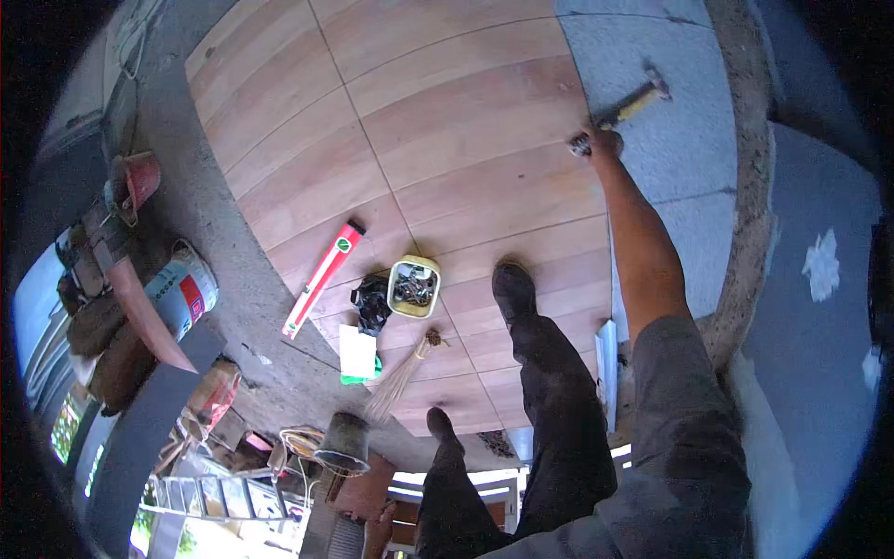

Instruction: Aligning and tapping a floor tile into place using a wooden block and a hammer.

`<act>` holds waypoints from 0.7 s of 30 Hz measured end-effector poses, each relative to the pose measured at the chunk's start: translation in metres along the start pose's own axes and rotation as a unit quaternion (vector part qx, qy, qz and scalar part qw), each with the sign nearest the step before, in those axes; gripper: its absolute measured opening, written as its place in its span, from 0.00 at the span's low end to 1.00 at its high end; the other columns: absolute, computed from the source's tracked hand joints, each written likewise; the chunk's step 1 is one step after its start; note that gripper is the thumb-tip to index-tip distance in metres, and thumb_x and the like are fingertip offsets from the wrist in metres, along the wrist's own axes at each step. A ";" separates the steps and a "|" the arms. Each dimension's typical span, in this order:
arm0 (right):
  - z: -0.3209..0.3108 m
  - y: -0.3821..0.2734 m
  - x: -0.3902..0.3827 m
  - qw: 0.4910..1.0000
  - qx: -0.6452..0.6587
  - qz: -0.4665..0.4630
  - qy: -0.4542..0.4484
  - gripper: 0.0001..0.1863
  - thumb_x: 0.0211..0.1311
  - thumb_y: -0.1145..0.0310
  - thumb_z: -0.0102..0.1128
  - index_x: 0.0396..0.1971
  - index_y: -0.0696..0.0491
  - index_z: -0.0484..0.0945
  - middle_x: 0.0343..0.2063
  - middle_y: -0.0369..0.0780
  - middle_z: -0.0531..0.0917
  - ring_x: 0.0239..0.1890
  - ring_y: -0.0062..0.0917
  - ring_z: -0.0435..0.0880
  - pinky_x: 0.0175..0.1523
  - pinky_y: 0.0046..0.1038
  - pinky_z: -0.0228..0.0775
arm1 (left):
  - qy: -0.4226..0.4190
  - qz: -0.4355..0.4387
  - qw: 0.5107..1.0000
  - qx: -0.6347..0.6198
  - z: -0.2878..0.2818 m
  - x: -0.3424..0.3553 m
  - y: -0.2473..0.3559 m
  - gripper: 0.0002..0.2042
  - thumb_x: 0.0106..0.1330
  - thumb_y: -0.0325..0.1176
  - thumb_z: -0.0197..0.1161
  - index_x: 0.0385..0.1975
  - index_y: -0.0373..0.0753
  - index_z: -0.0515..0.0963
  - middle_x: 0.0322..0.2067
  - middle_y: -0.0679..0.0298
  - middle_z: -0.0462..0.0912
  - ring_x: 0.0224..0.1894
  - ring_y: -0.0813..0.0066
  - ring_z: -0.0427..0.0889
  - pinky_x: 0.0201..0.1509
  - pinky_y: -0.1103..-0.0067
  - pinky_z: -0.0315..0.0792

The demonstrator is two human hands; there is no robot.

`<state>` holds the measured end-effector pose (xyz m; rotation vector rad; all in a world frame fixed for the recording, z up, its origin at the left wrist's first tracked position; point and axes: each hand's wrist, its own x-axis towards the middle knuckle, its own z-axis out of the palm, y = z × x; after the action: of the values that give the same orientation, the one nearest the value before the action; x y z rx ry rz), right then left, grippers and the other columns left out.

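My right hand (605, 143) is closed round the hammer (637, 104) low on its yellow handle, by the seam where the brown tiles (475, 121) meet the grey strip (684, 154). The head lies out over the grey; whether it rests there or hangs just above, I cannot tell. A speckled bit (579, 145) shows beside my fingers, too blurred to name. My left hand is out of the picture, so I cannot say how it is set.

I judge the hammer stiff, head-heavy and hard to damage. Its weight should pull at the far end, so low on the handle suits a swing and higher up suits control; a smooth handle could slip in a dusty palm. The tiles I take for hard but brittle.

Back toward my feet, the tub (413, 311) sits on the tiles, holding many small dark and silvery bits (414, 283), likely metal, too small to tell apart. Just left of it is a crumpled black bag (372, 300), its contents hidden. Past that lies the red carton (321, 281), long, slim and seemingly closed. Farther off, beyond the tiles, I cannot see into the dark bucket (342, 442) or the white pail (173, 282)
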<state>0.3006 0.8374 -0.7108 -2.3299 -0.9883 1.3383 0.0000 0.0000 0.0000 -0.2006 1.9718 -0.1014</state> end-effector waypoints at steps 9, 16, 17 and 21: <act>-0.108 -0.131 -0.103 0.930 0.347 0.117 -0.010 0.09 0.50 0.73 0.64 0.21 0.51 0.70 0.21 0.36 0.72 0.20 0.27 0.74 0.19 0.33 0.64 | -0.071 0.007 0.997 -0.029 -0.054 -0.039 0.004 0.18 0.74 0.46 0.62 0.47 0.36 0.85 0.41 0.55 0.88 0.44 0.64 0.85 0.50 0.68 0.78; -0.211 -0.269 -0.268 0.937 0.335 0.083 -0.062 0.10 0.64 0.64 0.68 0.24 0.47 0.77 0.13 0.34 0.71 0.11 0.24 0.70 0.18 0.31 0.63 | -0.068 0.072 0.995 -0.008 -0.074 -0.002 0.074 0.19 0.75 0.47 0.59 0.47 0.36 0.84 0.42 0.50 0.87 0.45 0.54 0.85 0.50 0.63 0.78; -0.229 -0.287 -0.324 0.933 0.347 0.085 -0.052 0.09 0.64 0.63 0.68 0.27 0.48 0.77 0.13 0.33 0.71 0.11 0.23 0.70 0.18 0.29 0.66 | -0.067 0.086 0.994 0.002 -0.084 0.004 0.090 0.19 0.75 0.48 0.58 0.47 0.36 0.84 0.43 0.50 0.87 0.46 0.52 0.85 0.50 0.63 0.79; -0.285 -0.399 -0.492 0.956 0.284 0.003 -0.077 0.09 0.65 0.63 0.69 0.33 0.48 0.77 0.15 0.32 0.72 0.12 0.20 0.70 0.18 0.27 0.68 | -0.052 0.157 0.983 0.073 -0.153 0.058 0.174 0.20 0.76 0.49 0.57 0.48 0.35 0.84 0.44 0.47 0.87 0.46 0.46 0.85 0.50 0.60 0.79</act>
<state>0.2061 0.8201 -0.0231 -1.8182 -0.5305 1.5706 -0.1794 0.1568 -0.0194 0.1981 1.8587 -0.0299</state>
